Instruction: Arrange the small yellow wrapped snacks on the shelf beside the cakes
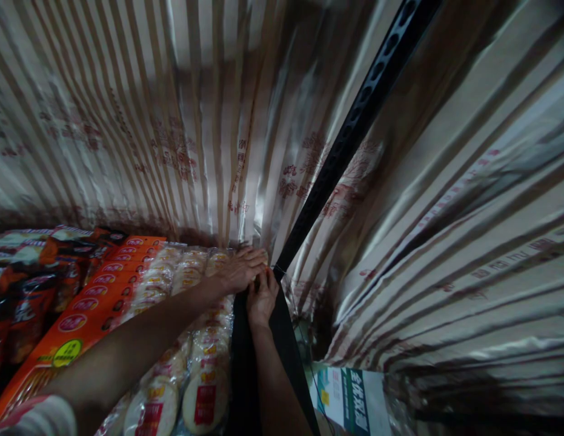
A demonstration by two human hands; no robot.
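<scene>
Both hands meet at the base of the black perforated upright. Left hand lies flat, fingers apart, on clear packs of round cakes left of the upright. Right hand fingers pinched together at the upright's foot; what they hold, cannot tell. Orange boxes farther left, red-lettered striped wrapping behind, writing unreadable.

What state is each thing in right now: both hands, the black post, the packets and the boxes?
left hand: flat, fingers spread, resting on the clear snack packets beside the post.
right hand: fingers curled at the base of the black slotted post; grip unclear.
black slotted post: in place, running up between the foil sheets.
clear snack packets: sealed, lying in rows.
orange boxes: closed, stacked side by side.
foil sheets: layered, wrinkled.
</scene>
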